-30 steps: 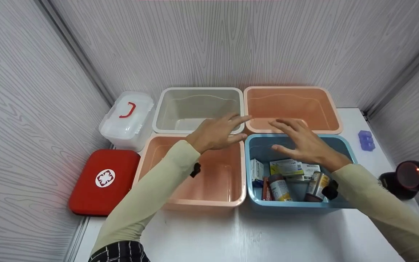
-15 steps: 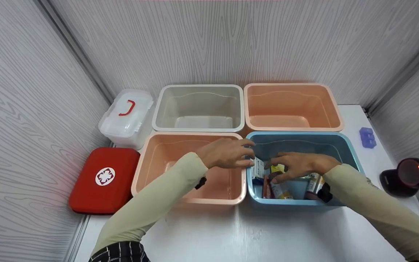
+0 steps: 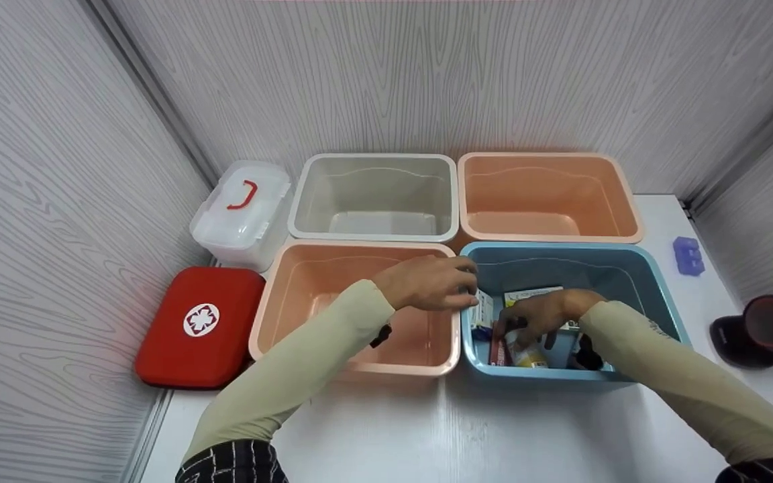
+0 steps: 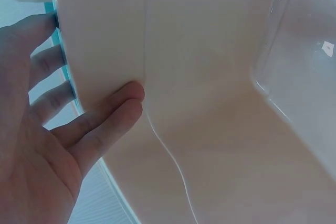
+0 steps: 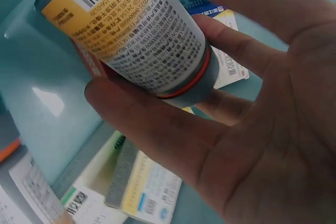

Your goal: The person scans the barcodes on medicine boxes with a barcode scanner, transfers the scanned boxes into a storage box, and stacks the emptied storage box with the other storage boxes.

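My right hand (image 3: 544,315) reaches into the blue bin (image 3: 568,247). Its thumb and fingers pinch the cap end of a tilted medicine bottle (image 5: 139,40) with a yellow and white label, also seen in the head view as a bottle (image 3: 531,359) partly under the hand. A red box (image 3: 497,352) lies beside it. My left hand (image 3: 430,282) is at the right rim of the front peach bin (image 3: 359,247), where it adjoins the blue bin. In the left wrist view, some fingers extend past the rim, others lie against the bin's inner wall.
Medicine boxes (image 5: 152,190) and a second bottle (image 5: 29,192) lie in the blue bin. Behind stand a grey bin (image 3: 373,236) and another peach bin (image 3: 551,237). A red first-aid case (image 3: 172,349) and clear box (image 3: 235,221) stand left; a black scanner (image 3: 755,332) stands right.
My right hand has come down into the blue bin and taken hold of the bottle. My left hand has lowered from above the bins to the rim between the front bins.
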Motion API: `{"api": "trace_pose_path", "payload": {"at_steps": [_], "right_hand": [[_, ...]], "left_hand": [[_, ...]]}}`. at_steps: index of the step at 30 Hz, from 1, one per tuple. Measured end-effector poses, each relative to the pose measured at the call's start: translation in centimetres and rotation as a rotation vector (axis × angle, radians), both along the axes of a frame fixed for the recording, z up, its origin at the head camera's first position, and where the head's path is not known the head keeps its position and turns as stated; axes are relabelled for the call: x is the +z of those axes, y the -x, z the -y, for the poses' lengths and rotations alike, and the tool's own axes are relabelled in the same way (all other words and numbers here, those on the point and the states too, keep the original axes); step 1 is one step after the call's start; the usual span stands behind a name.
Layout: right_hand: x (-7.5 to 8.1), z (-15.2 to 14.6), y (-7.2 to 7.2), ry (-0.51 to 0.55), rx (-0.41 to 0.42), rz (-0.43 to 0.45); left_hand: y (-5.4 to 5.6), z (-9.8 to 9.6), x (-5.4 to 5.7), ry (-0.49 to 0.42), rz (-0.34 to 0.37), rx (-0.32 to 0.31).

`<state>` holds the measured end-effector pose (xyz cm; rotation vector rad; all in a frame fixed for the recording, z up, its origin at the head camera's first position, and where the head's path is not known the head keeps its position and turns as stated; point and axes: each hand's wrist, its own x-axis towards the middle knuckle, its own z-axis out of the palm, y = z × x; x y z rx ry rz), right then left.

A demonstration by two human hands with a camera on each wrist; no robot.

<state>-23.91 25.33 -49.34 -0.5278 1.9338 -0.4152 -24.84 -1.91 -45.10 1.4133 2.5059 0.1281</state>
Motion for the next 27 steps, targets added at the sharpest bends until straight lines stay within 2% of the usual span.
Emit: {"api": "trace_pose_path", "payload": {"at_steps": [4,8,14,18,22,27], "right_hand": [[-0.3,-0.4,0.2,0.04,-0.017,-0.006],[0.0,-0.8,0.2,0.065,-0.023,-0.036],[1.2,-1.1,0.1,0.133,-0.032,-0.163],[2.5,-1.9,-0.1,0.185,-0.044,-0.327],[4.4,-3.1,-0.7,0.244,-0.119,-0.529],[6.6,-5.5,-1.1,0.412,-0.227,-0.644]], "left_hand": [[0.1,0.1,0.0,-0.001,0.005,0.0],[0.1,0.1,0.1,-0.009,0.01,-0.011],[0.1,0.2,0.1,-0.022,0.03,0.011],[0.1,0.1,0.0,-0.023,0.043,0.017],[0.2,0.1,-0.1,-0.021,0.043,0.016],[0.2,0.0,-0.2,-0.024,0.044,0.014]]}}
